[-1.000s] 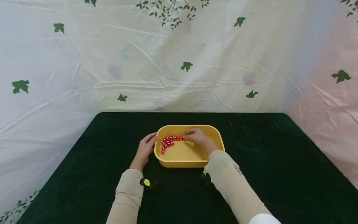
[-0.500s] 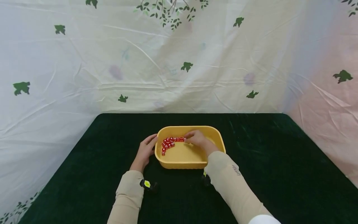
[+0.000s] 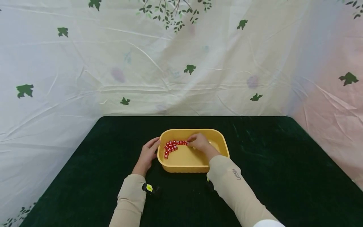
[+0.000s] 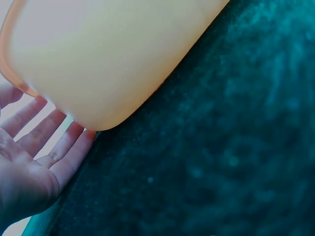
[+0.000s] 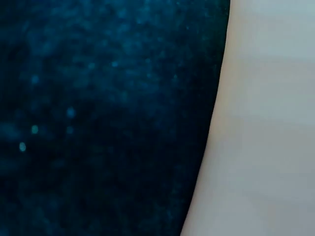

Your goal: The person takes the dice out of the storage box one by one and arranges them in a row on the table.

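Observation:
A yellow plastic basin (image 3: 193, 157) holds several red dice (image 3: 171, 146) with white pips, loosely heaped at its left side. From the heap a short row of dice (image 3: 181, 142) runs right along the back wall. My right hand (image 3: 200, 142) reaches inside, its thumb and fingertips pinching the die (image 3: 187, 143) at the row's right end. My left hand (image 3: 148, 154) is at the basin's left end; in the left wrist view its outstretched fingers (image 4: 59, 147) touch the outer wall. The right wrist view shows only the basin's outside (image 5: 261, 128) and cloth, not the hand.
A dark green velvety cloth (image 3: 99, 176) covers the table around the basin. Behind it and at both sides hang pale curtains (image 3: 158, 78) with leaf and bird prints. Each wrist bears a small black camera.
The head view has shifted slightly, so everything sits a little lower. Both hands keep their places, the right at the row's end and the left at the basin's side.

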Motion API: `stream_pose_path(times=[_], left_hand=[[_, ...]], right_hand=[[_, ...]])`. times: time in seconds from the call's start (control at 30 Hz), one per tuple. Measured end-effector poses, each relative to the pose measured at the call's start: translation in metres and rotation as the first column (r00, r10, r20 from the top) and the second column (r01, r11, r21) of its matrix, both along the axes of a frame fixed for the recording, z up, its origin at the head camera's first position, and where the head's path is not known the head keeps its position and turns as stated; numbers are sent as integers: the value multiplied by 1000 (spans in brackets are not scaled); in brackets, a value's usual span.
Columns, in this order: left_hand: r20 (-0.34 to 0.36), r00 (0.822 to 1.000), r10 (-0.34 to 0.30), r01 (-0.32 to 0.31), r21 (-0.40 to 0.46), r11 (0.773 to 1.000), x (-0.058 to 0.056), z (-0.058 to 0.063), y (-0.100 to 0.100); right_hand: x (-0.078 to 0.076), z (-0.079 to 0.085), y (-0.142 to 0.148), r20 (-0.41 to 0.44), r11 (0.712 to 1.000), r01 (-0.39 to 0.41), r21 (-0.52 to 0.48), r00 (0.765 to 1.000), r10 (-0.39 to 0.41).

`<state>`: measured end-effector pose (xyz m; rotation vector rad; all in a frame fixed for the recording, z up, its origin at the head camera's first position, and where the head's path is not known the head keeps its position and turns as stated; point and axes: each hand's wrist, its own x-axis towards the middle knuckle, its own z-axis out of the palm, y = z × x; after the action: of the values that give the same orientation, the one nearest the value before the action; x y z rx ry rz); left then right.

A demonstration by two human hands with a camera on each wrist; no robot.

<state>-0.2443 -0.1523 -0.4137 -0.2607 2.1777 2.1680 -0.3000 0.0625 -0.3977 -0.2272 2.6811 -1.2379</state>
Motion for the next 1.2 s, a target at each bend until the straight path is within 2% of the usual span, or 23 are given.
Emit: stream_pose_path(times=[0.4,0.63,0.8,1.2], left_hand=[[-7,1000,3,-3,8,1000,1,-1,1],[-13,1000,9,-9,19,1000,2,-2,0],[-10,1000,8,-8,18,1000,2,-2,-1],[-3,1000,17,-17,19,1000,1,-1,1]], right_hand=[[2,0,1,-19,1000,-3,4,1000,4],[2,4,1,39,996,7,-91,999,-3],[4,9,0,58,989,-14,-145,998,22],[1,32,6,-20,978,-107,-178,994,105]])
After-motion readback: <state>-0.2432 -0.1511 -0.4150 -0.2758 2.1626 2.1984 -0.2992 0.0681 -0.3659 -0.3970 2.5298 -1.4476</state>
